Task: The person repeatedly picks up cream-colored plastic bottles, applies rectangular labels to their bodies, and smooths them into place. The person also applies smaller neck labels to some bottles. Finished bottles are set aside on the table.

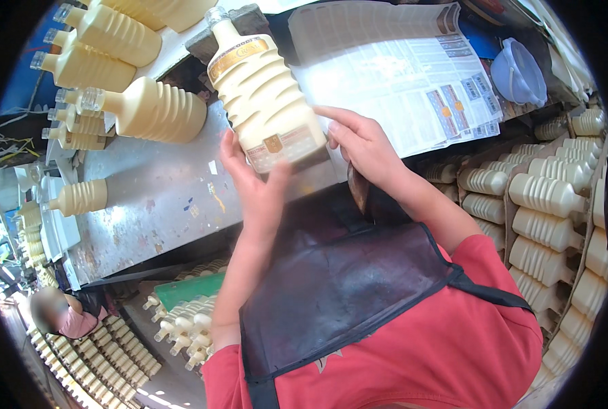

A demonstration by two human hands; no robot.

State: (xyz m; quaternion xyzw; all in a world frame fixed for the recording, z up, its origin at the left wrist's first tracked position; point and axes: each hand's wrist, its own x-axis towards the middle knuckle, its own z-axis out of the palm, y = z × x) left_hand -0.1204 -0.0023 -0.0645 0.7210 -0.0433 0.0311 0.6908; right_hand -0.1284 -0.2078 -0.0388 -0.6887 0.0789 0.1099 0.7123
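A large cream ribbed bottle (257,95) with a clear cap leans away from me over the metal table (147,225). It has a gold-brown neck label and a printed band near its base. My left hand (256,180) grips the base, fingers at its left side and the slightly blurred thumb across the front. At the bottle's lower right edge is my right hand (365,146), index finger stretched toward it. Below its curled fingers hangs a brown pointed, blade-like tool (358,189); its upper end is hidden in the hand.
Label sheets (399,88) cover the table's right half, with a blue bucket (519,75) beyond. A dark block (228,34) lies behind the bottle. Several cream bottles (157,109) stand at left; racks of bottles (546,194) fill the right. A person (69,313) sits lower left.
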